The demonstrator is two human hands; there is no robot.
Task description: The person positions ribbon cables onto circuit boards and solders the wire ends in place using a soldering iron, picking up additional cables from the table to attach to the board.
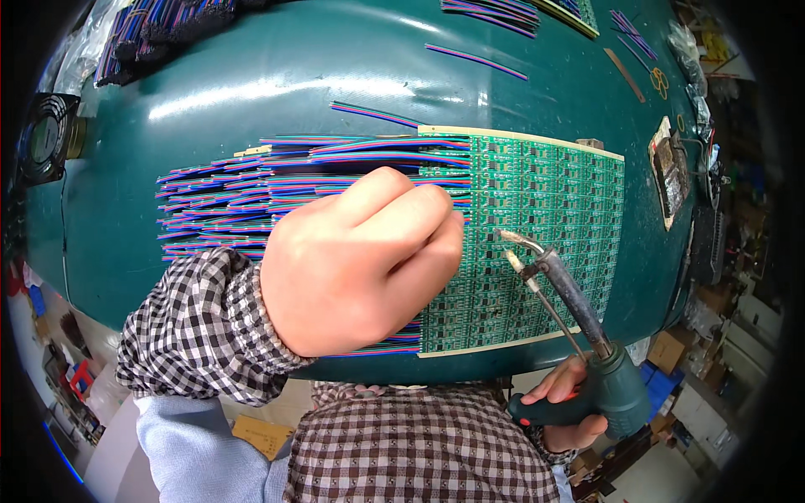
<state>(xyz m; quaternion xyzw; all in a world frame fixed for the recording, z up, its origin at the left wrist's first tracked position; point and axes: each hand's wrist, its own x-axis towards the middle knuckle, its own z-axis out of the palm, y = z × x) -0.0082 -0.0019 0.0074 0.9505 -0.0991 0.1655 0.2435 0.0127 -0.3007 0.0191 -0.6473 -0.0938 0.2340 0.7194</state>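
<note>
A large green circuit-board panel [553, 201] with pale edge strips lies on the table. Multicoloured ribbon wires [218, 197] stretch left from it in stacked rows, their right ends on the board. My left hand [360, 260] is closed in a pinch above these rows. Coloured wire ends show just beside its fingertips; most of the pinched ribbon wire is hidden under the hand. A dark green soldering gun [620, 390], its bent tip and solder-feed tube close over the board right of those fingertips, is gripped by my right hand [570, 402] at the lower right.
Bundled wires [163, 29] lie at the far left, near a small black fan [50, 138]. Loose ribbon wires [476, 61] and another wire pile [490, 15] are at the back. A worn metal-like block [669, 174], rubber bands [660, 82] and a thin strip [625, 74] sit right.
</note>
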